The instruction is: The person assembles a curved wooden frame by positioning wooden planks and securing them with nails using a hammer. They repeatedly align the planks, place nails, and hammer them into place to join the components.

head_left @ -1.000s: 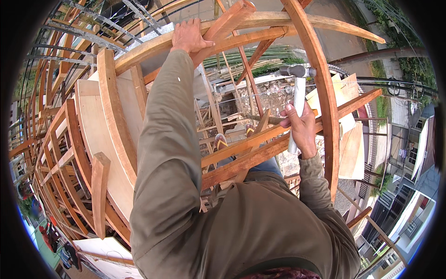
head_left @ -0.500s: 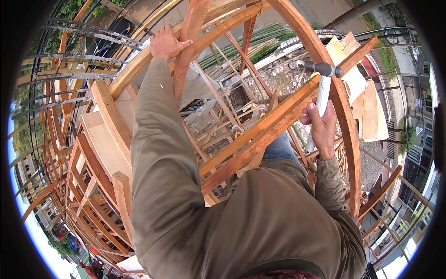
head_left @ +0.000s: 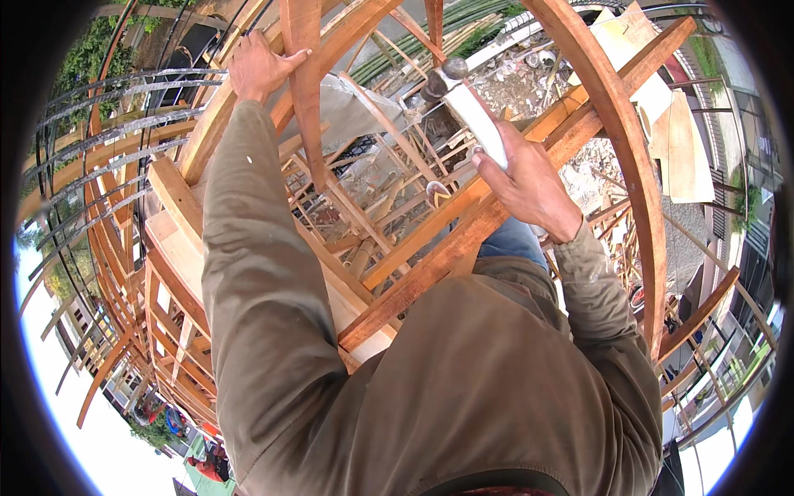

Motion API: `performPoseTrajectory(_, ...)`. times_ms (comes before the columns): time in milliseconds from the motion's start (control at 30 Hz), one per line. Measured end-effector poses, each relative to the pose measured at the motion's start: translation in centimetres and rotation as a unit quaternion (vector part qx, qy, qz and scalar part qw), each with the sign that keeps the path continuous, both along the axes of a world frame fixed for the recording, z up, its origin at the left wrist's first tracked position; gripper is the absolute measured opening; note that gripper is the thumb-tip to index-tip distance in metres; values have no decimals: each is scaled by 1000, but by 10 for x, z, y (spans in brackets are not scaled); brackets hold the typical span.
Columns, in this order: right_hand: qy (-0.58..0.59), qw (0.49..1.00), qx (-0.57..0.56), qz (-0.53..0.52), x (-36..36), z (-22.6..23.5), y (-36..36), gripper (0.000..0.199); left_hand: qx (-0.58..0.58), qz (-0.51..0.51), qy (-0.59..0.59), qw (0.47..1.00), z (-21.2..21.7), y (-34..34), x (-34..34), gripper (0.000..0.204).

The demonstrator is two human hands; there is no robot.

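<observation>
Nearest the camera, both olive sleeves reach out from the body over a sloping beam (head_left: 430,256) of reddish-brown timber, which serves here as the landmark.

Just above the beam's upper stretch, the right hand (head_left: 529,186) is wrapped tight around the pale handle of a hammer (head_left: 467,107). The grip sits low on the handle, probably for a fuller swing. The handle is whitish and worn-looking, and it runs up and left from the fist to a dark metal head that stands clear of the wood, above the beam and touching nothing.

Farther out, up and left of the beam, the left hand (head_left: 260,70) has its fingers curled over a curved rib beside an upright post (head_left: 306,99), thumb pressed toward the post. It looks like a bracing hold, steadying the body on the open frame.

Right of the beam a broad arched rib (head_left: 641,182) sweeps down the view. Left of the beam, bent steel bars (head_left: 107,140) follow the same curve.

Beyond the beam, seen through the gaps, lie more timber framing, rubble and pale boards far below.
</observation>
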State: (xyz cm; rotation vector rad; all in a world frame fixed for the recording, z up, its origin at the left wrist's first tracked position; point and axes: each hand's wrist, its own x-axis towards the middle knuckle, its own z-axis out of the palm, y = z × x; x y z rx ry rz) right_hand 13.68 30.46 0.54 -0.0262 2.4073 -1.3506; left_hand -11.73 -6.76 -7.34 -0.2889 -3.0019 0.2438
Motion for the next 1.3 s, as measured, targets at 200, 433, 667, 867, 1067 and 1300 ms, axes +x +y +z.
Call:
performPoseTrajectory(200, -3, 947, 125, 297, -84, -52, -82, 40, 32, 32, -5, 999, 6, 3, 4, 93)
performPoseTrajectory(433, 128, 826, 246, 491, -106, -131, -163, 43, 93, 98, -45, 990, 10, 8, 13, 89)
performPoseTrajectory(667, 310, 742, 219, 553, -158, -262, -172, 27, 147, 104, -41, 983, 6, 12, 13, 83)
performPoseTrajectory(867, 265, 862, 120, 414, -185, -298, -173, 29, 130, 96, -16, 987, -2, 6, 15, 80)
performPoseTrajectory(1067, 220, 864, 175, 417, -200, -333, -151, 32, 131, 90, -15, 987, 3, 7, 16, 81)
performPoseTrajectory(1300, 206, 890, 117, 389, -184, -299, -159, 31, 127, 85, -9, 988, 2, 3, 13, 81)
